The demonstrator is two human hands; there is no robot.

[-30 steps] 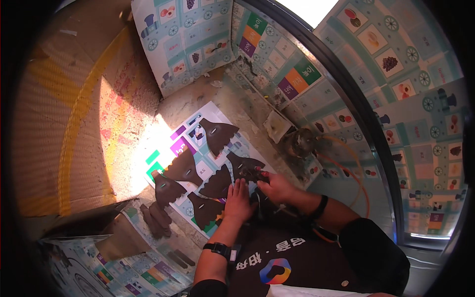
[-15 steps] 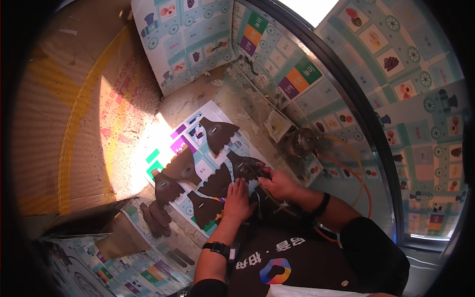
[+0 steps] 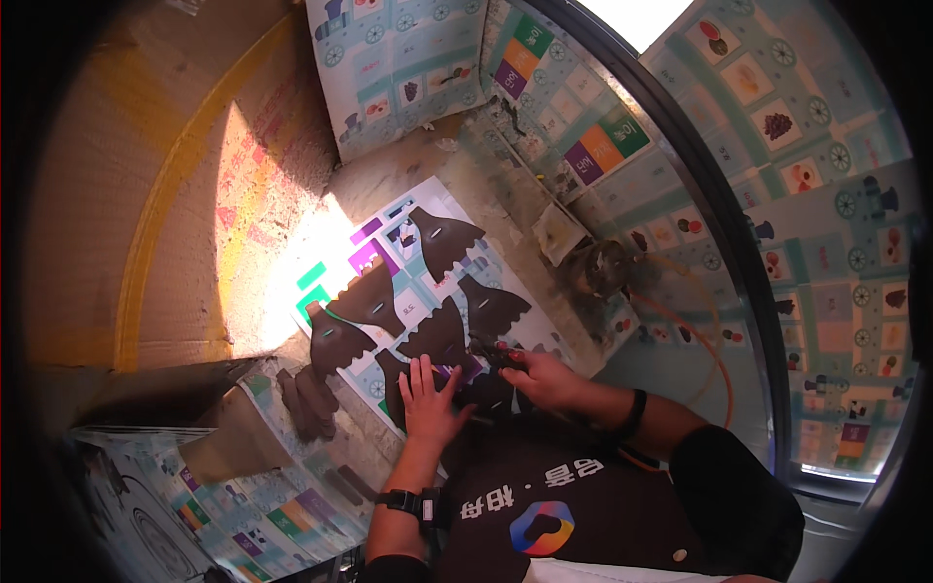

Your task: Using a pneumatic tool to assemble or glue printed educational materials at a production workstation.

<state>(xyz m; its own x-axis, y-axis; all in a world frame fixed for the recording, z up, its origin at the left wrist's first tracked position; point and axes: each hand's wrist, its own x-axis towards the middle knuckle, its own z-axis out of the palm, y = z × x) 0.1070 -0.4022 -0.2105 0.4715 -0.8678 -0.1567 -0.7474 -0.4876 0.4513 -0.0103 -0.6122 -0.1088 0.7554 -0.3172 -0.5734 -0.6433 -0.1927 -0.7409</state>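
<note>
Several flat dark-brown cut pieces with scalloped edges, narrow necks and a small slit lie on a printed sheet (image 3: 434, 191). My left hand (image 3: 428, 400) lies fingers apart at the near side, touching a brown piece (image 3: 394, 379). My right hand (image 3: 546, 377) is closed round a dark hand tool with red parts (image 3: 503, 356); its exact kind is not clear. The tool's front end is over the near pieces, close to a middle brown piece (image 3: 437, 330). Farther off are another brown piece (image 3: 447, 243) and one at the left (image 3: 335, 342).
A large cardboard sheet (image 3: 180, 243) with yellow tape stands at the left. Printed panels (image 3: 398, 68) form walls behind and right. A dirty round fitting (image 3: 604, 267) sits at the right, near orange hoses (image 3: 705, 345). Brown strips (image 3: 306, 403) lie at the lower left.
My left hand has shifted left, its fingers more spread. My right hand has moved slightly down and left with the tool, now nearer the middle pieces. The whole view has shifted slightly.
</note>
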